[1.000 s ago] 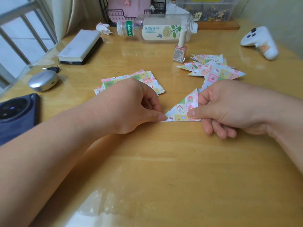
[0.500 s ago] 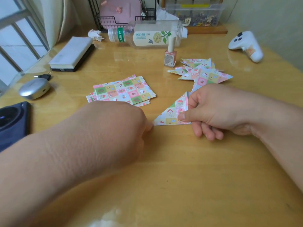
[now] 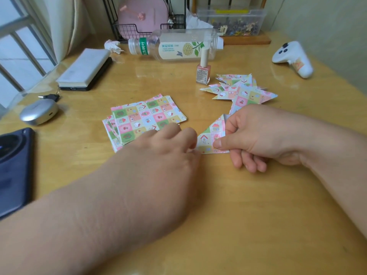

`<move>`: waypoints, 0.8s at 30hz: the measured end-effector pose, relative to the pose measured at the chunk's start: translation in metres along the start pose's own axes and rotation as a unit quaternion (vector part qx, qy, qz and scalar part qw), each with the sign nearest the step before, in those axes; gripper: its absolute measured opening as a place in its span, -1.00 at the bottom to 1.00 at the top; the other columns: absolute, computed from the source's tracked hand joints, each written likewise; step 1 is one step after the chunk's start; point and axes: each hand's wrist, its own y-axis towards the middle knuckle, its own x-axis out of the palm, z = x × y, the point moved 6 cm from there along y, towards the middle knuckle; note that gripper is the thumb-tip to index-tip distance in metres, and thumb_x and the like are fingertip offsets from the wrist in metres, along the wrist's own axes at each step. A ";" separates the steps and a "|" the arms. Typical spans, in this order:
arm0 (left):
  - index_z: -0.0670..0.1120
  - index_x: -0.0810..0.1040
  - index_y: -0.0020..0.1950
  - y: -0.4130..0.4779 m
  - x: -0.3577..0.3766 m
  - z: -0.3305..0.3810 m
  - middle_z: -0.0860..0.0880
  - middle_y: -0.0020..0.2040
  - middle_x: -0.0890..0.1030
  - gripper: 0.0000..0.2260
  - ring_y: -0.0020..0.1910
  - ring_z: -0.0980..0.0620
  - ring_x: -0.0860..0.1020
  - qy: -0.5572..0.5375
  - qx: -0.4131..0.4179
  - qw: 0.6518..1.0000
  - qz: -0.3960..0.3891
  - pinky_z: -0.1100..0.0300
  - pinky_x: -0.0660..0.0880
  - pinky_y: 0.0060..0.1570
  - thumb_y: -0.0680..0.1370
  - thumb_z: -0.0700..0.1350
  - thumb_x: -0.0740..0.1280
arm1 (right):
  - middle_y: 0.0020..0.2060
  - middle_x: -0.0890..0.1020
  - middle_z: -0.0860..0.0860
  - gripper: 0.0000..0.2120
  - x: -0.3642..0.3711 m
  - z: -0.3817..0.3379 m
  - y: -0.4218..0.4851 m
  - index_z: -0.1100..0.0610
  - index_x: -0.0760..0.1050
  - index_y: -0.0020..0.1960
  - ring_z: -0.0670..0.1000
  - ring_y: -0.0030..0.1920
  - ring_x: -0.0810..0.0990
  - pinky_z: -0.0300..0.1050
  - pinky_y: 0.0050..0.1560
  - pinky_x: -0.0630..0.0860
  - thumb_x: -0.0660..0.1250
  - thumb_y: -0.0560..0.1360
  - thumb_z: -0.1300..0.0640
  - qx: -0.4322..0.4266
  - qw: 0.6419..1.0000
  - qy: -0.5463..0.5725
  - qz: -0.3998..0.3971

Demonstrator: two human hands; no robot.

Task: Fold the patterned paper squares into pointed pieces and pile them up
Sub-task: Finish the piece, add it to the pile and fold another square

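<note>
At centre frame my right hand (image 3: 256, 139) pinches the triangle (image 3: 210, 137), thumb on top. Its long edge runs left-right; the curled fingers of my left hand (image 3: 168, 147) meet the left tip, grip unclear. The pile (image 3: 242, 92) lies just up-frame of the right hand, the nearer one for stacking.

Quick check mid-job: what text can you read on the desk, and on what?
"方树叶": green band on the bottle lying on its side.
Bottle's cream label: print too blurred to read.
Nail polish label: too small to read.
White controller sticker: unreadable.
</note>
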 end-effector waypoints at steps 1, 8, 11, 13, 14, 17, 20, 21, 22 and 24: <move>-0.02 0.66 -0.01 -0.002 0.003 0.003 0.01 -0.01 0.57 -0.66 -0.10 -0.07 0.55 -0.002 0.005 1.000 -0.008 0.01 0.59 -0.17 0.34 0.00 0.20 | -0.52 0.59 0.13 -0.77 0.000 0.000 0.000 0.23 0.37 -0.14 -0.02 -0.68 0.42 -0.26 -0.68 0.30 0.38 0.57 0.18 0.001 1.000 0.001 0.000; -0.06 0.60 0.19 0.011 0.005 0.016 0.05 0.16 0.59 -0.56 0.06 -0.04 0.63 -0.076 -0.009 0.996 -0.049 -0.01 0.63 -0.05 0.43 0.01 0.12 | -0.44 0.66 0.19 -0.71 -0.003 0.002 0.000 0.26 0.50 -0.21 0.06 -0.62 0.47 -0.24 -0.62 0.33 0.41 0.55 0.06 0.011 0.998 -0.058 0.019; -0.14 0.71 -0.13 0.010 0.009 0.017 -0.01 -0.13 0.71 -0.53 -0.29 -0.06 0.67 -0.083 0.024 0.996 -0.025 0.10 0.61 -0.44 0.30 -0.01 0.05 | -0.47 0.66 0.12 -0.66 -0.007 -0.001 -0.004 0.21 0.51 -0.24 0.03 -0.63 0.46 -0.25 -0.57 0.35 0.43 0.52 -0.04 0.024 0.994 -0.104 0.036; -0.17 0.71 -0.06 0.008 0.018 0.012 -0.03 -0.05 0.72 -0.45 -0.27 -0.09 0.65 -0.061 0.027 0.997 -0.027 0.05 0.62 -0.37 0.29 0.02 0.02 | -0.50 0.65 0.06 -0.62 -0.010 -0.002 -0.007 0.16 0.51 -0.23 0.00 -0.62 0.46 -0.26 -0.51 0.37 0.43 0.49 -0.15 0.040 0.986 -0.155 0.046; -0.19 0.70 0.04 0.006 0.018 0.012 -0.05 0.05 0.72 -0.42 -0.21 -0.10 0.64 -0.066 0.029 0.997 -0.034 -0.01 0.63 -0.29 0.29 0.02 0.02 | -0.53 0.64 0.03 -0.60 -0.013 -0.003 -0.008 0.14 0.50 -0.24 -0.01 -0.63 0.46 -0.27 -0.50 0.37 0.43 0.47 -0.20 0.045 0.982 -0.176 0.051; -0.21 0.62 0.26 0.003 0.019 0.005 -0.07 0.27 0.64 -0.36 -0.07 -0.09 0.62 -0.070 0.021 0.996 -0.043 -0.06 0.64 -0.09 0.33 0.02 0.04 | -0.59 0.60 -0.01 -0.56 -0.017 -0.005 -0.012 0.12 0.47 -0.28 -0.04 -0.65 0.44 -0.33 -0.56 0.32 0.44 0.43 -0.25 0.050 0.979 -0.191 0.058; -0.17 0.62 0.28 0.004 0.020 0.003 -0.03 0.31 0.62 -0.35 -0.03 -0.08 0.61 -0.072 0.015 0.996 -0.052 -0.09 0.63 -0.07 0.34 0.01 0.03 | -0.57 0.61 -0.01 -0.57 -0.017 -0.006 -0.013 0.10 0.44 -0.30 -0.05 -0.65 0.45 -0.33 -0.57 0.31 0.46 0.42 -0.23 0.044 0.980 -0.186 0.054; -0.16 0.64 0.26 0.005 0.019 0.002 -0.03 0.30 0.63 -0.36 -0.04 -0.08 0.61 -0.071 0.015 0.996 -0.049 -0.08 0.63 -0.09 0.33 0.01 0.03 | -0.57 0.61 -0.01 -0.57 -0.017 -0.006 -0.012 0.10 0.43 -0.31 -0.05 -0.65 0.44 -0.32 -0.57 0.31 0.46 0.42 -0.22 0.042 0.980 -0.186 0.052; -0.16 0.66 0.22 0.005 0.020 0.003 -0.03 0.27 0.65 -0.37 -0.06 -0.08 0.62 -0.069 0.017 0.997 -0.040 -0.08 0.64 -0.12 0.33 0.01 0.03 | -0.58 0.60 -0.01 -0.57 -0.017 -0.006 -0.012 0.10 0.42 -0.33 -0.05 -0.66 0.44 -0.32 -0.56 0.32 0.47 0.42 -0.21 0.040 0.981 -0.185 0.051; -0.16 0.69 0.16 0.005 0.020 0.006 -0.05 0.21 0.68 -0.39 -0.11 -0.08 0.63 -0.065 0.009 0.997 -0.033 -0.07 0.64 -0.17 0.33 0.00 0.02 | -0.59 0.59 -0.02 -0.57 -0.018 -0.007 -0.013 0.10 0.41 -0.33 -0.07 -0.67 0.44 -0.33 -0.57 0.32 0.47 0.42 -0.19 0.037 0.981 -0.185 0.049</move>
